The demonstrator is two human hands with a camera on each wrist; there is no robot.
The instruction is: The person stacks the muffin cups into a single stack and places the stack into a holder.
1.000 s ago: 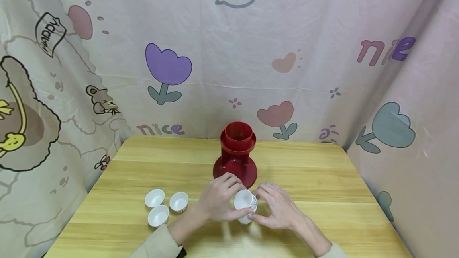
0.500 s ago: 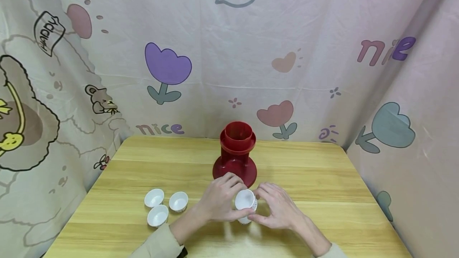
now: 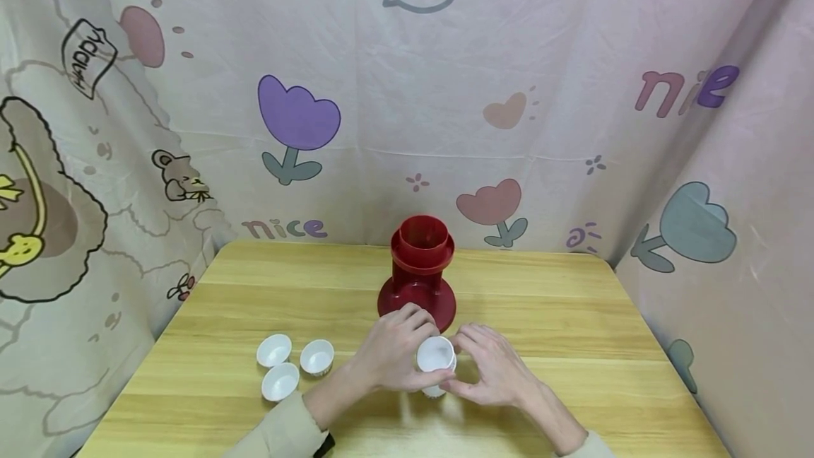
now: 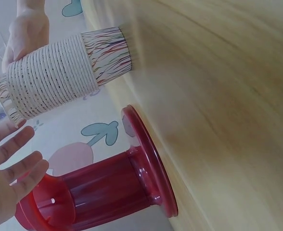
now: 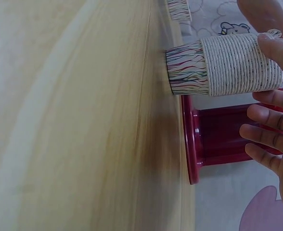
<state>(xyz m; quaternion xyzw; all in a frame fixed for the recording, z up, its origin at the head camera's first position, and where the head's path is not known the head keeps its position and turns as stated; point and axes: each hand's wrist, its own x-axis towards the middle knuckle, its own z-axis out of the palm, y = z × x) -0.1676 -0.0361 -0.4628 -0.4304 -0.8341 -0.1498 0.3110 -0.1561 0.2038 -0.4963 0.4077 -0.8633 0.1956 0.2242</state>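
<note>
A tall stack of white paper cups (image 4: 55, 74) stands upright on the table, with thin coloured lines on the side of the lowest cup. In the head view, the open mouth of the top paper cup (image 3: 435, 354) shows between the two hands. My left hand (image 3: 397, 350) pinches the upper end of the stack from the left, thumb at the front. From the right, my right hand (image 3: 494, 367) holds the same upper end between thumb and index finger. The other fingers (image 5: 264, 137) of the right hand are spread away from the cups.
Behind the stack, a red plastic stand (image 3: 422, 267) with a round base and an open tube top stands on the wooden table (image 3: 540, 302). Three single white paper cups (image 3: 280, 382) sit mouth up at the left. A printed curtain (image 3: 394, 90) hangs behind the table.
The top cup has shifted slightly to the right and sits straighter than a second ago. Both hands stay almost in the same place around the stack.
</note>
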